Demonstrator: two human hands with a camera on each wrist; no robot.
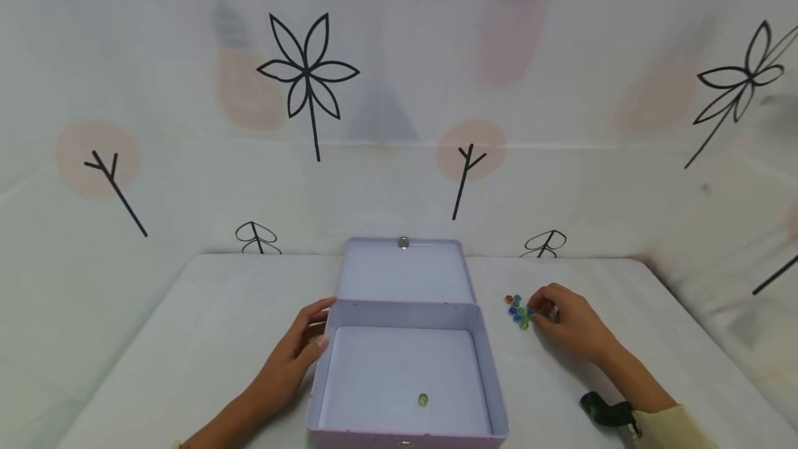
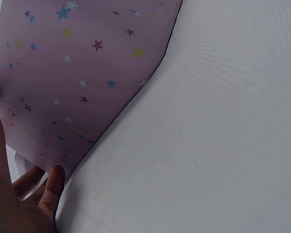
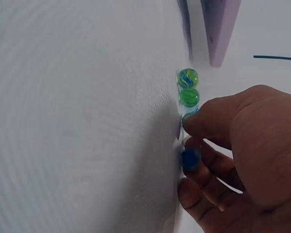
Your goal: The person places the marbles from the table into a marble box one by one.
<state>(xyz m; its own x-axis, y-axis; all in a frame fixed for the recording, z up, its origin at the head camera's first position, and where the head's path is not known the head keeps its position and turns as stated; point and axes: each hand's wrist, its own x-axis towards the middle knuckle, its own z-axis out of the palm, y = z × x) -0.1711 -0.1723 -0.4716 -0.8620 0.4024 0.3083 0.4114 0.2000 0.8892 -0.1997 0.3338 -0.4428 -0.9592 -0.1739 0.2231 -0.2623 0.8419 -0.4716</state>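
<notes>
A lilac metal box (image 1: 408, 433) stands with its lid (image 1: 405, 272) raised at the back; one green marble (image 1: 423, 400) lies inside. My left hand (image 1: 293, 359) rests against the box's left wall, with thumb and fingertips touching its outside near the back corner. The left wrist view shows the box's star-patterned side (image 2: 87, 73). Right of the box, my right hand (image 1: 570, 321) reaches the edge of a small group of marbles (image 1: 517, 311). Its fingers curl around a blue marble (image 3: 190, 158) at table level. Green marbles (image 3: 189, 97) lie just past the thumb.
A dark green curved object (image 1: 605, 410) is by the right sleeve. A white cloth (image 1: 249, 283) covers the table, and printed fabric (image 1: 399, 89) hangs behind and at the sides. The raised lid stands behind the box's opening.
</notes>
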